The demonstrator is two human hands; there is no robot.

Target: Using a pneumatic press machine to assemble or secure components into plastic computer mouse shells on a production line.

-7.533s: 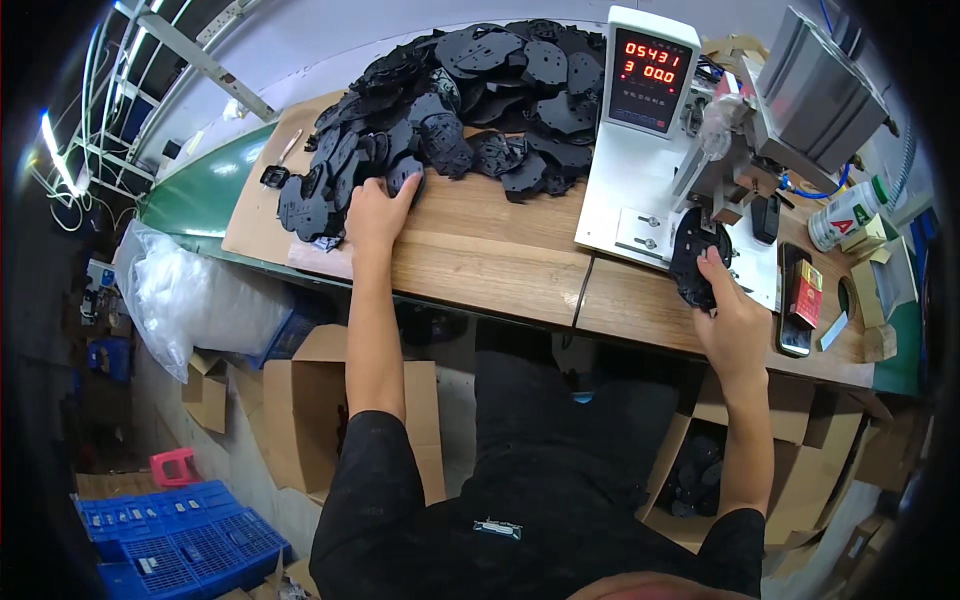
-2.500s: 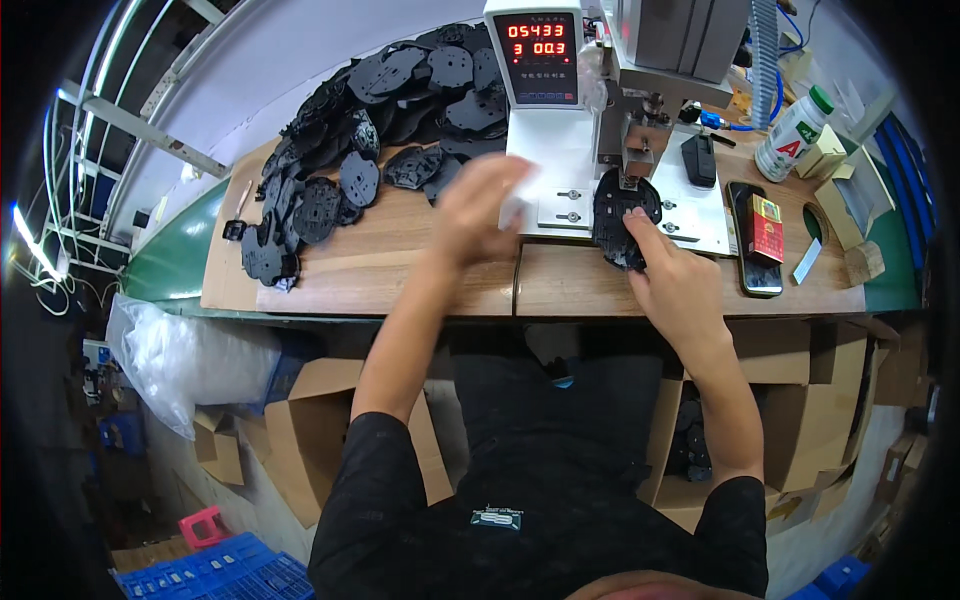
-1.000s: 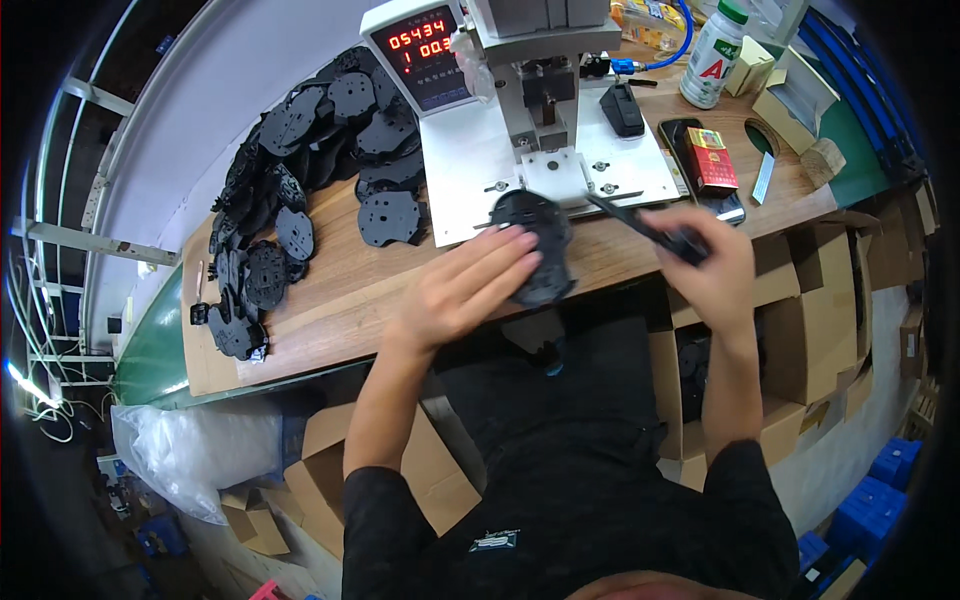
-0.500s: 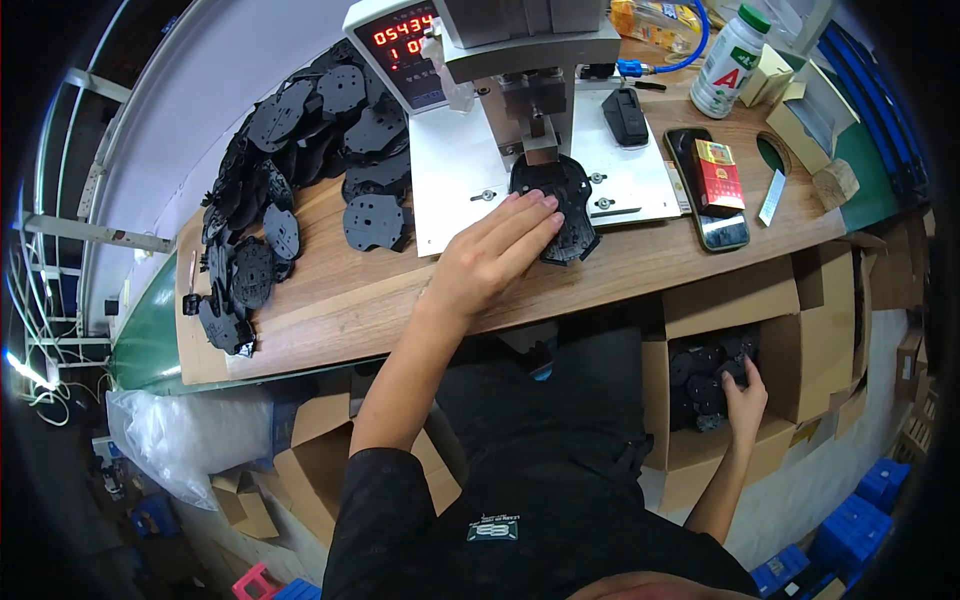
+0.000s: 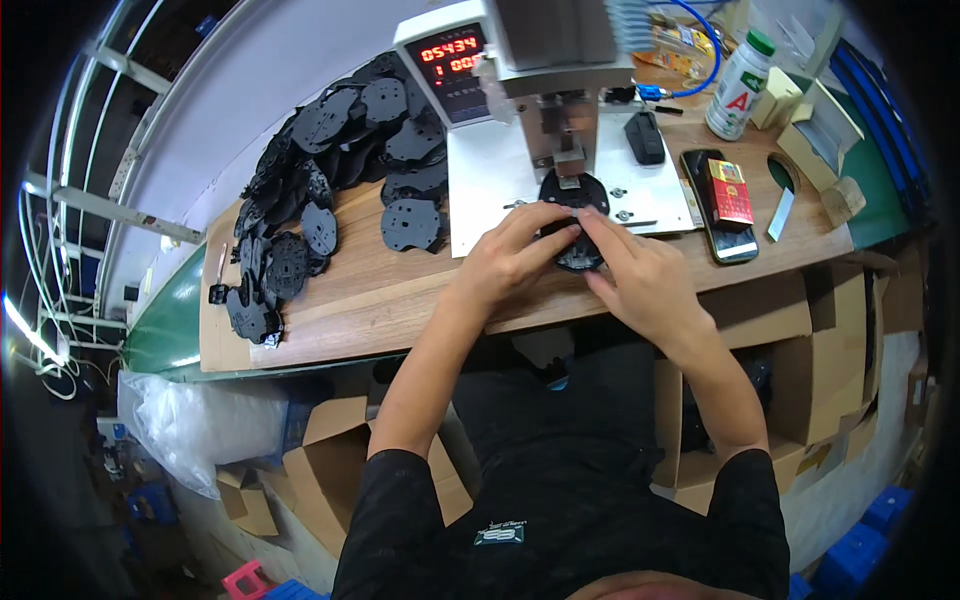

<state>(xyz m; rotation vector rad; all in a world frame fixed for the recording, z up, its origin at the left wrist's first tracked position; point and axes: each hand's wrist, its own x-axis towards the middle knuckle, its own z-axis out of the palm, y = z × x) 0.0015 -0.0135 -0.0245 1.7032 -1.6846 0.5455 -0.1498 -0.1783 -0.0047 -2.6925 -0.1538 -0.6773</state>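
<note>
A black plastic housing part (image 5: 592, 194) lies on the white base plate (image 5: 490, 165) of a bench press (image 5: 562, 85), its far end under the press tip. My left hand (image 5: 512, 252) grips its left side with the fingers over the top. From the right, my right hand (image 5: 645, 275) holds the same part between thumb and fingers. The fingertips of both hands nearly meet over its middle and hide much of it. Whether a smaller piece sits between them, I cannot tell.
Left of the press, black plastic plates (image 5: 330, 130) form a big heap. A counter box (image 5: 462, 75) with red digits stands beside the press. To the right lie a phone (image 5: 738, 246), a red box (image 5: 731, 195) and a white bottle (image 5: 738, 92). An open carton (image 5: 790, 390) stands below the table edge.
My right hand has come up from the carton of black parts at the lower right to the housing part. My left hand stays on that part. The whole view has shifted slightly.
</note>
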